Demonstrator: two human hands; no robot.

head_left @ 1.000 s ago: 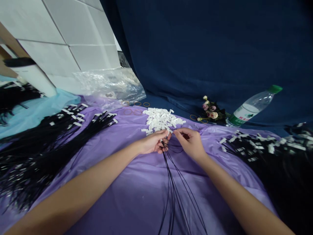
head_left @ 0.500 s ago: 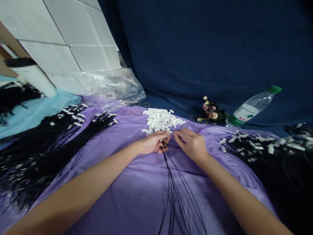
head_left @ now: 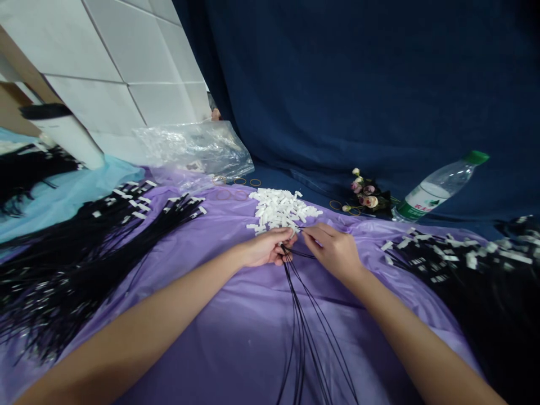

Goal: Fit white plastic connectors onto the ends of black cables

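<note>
My left hand [head_left: 272, 247] is closed in a pinch at the near edge of a pile of small white plastic connectors [head_left: 280, 207]. A white connector seems to sit between its thumb and finger, partly hidden. Several thin black wires [head_left: 300, 315] hang from this hand's curled fingers down over the purple cloth. My right hand [head_left: 333, 247], just to the right, pinches a black wire whose tip points at the connector in the left fingers. Whether the tip is inside the connector is too small to tell.
Bundles of black wires with white ends lie at left [head_left: 109, 247] and right [head_left: 455, 259] on the purple cloth [head_left: 219, 337]. Behind are a clear plastic bag [head_left: 198, 149], rubber bands [head_left: 239, 181], artificial flowers [head_left: 366, 194], a bottle [head_left: 439, 188] and a white cup [head_left: 70, 135].
The whole view has shifted slightly, with things appearing a little further right and lower. Both hands keep almost the same pose, the wire tip still beside the left fingers.
</note>
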